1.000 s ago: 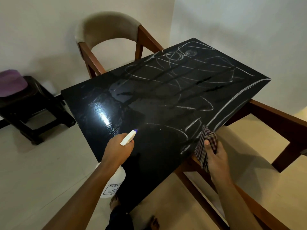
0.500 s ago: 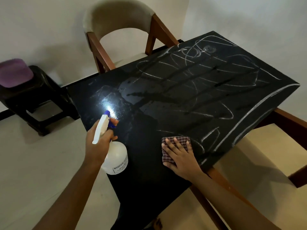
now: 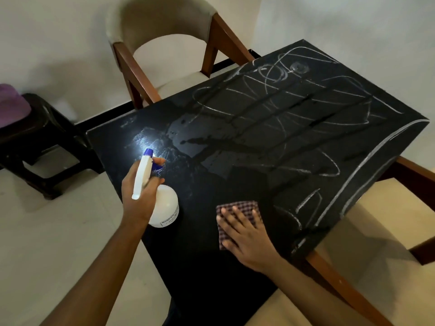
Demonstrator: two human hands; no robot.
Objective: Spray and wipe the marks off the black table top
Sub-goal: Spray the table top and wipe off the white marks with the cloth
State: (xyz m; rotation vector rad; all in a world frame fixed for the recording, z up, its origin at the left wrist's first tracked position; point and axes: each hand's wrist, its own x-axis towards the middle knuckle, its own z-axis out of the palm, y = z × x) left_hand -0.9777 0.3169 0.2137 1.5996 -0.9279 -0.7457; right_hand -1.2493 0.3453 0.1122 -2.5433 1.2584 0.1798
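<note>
Wiping now: right hand (image 3: pixel 244 234) pressing flat, fingers spread, on checked cloth (image 3: pixel 237 209) at near edge of black table top (image 3: pixel 207 267). Left hand (image 3: pixel 141 196) gripping spray bottle (image 3: pixel 162 205). Probably sweeping next toward chalk marks (image 3: pixel 306 203) just right.
</note>
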